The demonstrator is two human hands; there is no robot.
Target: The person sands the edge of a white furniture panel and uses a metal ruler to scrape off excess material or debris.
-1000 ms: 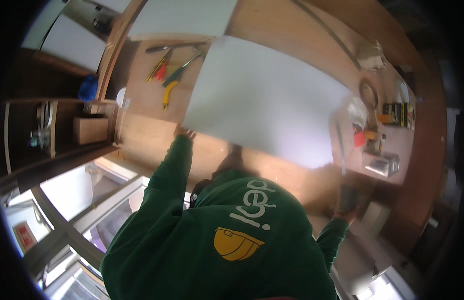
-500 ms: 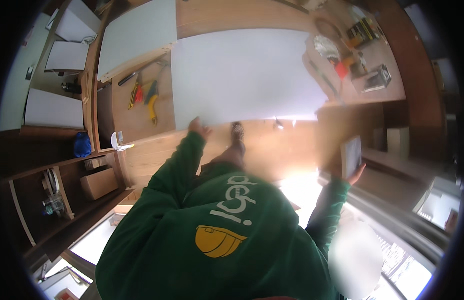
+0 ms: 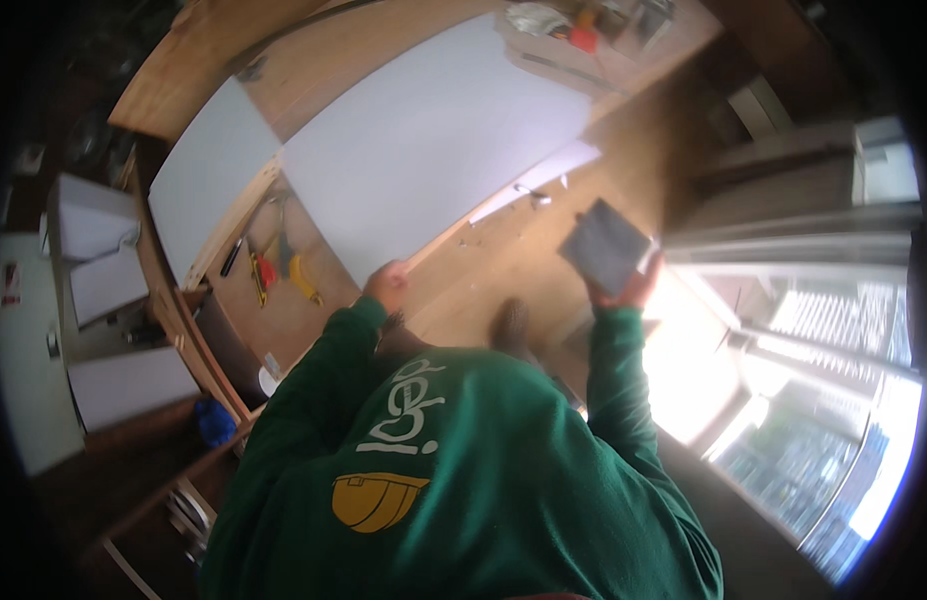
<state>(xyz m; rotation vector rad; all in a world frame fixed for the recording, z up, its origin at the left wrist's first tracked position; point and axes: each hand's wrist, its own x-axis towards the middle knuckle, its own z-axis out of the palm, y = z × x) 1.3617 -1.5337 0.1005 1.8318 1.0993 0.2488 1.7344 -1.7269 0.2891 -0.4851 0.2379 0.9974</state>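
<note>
My right hand (image 3: pixel 632 290) grips a flat, dark grey square piece (image 3: pixel 606 246) by its near edge, out over the floor to the right of the table. Its exact kind is not clear. My left hand (image 3: pixel 388 286) is at the near corner of a large white panel (image 3: pixel 434 140), close to or touching the edge. Blur hides how its fingers are set. Left of that panel lie a yellow-handled tool (image 3: pixel 305 281), a red and yellow hand tool (image 3: pixel 261 276) and a slim black tool (image 3: pixel 231 258).
Another white panel (image 3: pixel 216 165) lies at the left of the table. Beyond the big panel, a red item (image 3: pixel 584 38) sits among clutter. Small scraps (image 3: pixel 533 195) are on the floor. Bright windows (image 3: pixel 814 370) stand at the right, shelves with white boards (image 3: pixel 99 220) at the left.
The view has turned, and the table now slants up to the right. My right hand has brought the dark square inward, its broad face now showing. My left hand stays by the panel's near corner.
</note>
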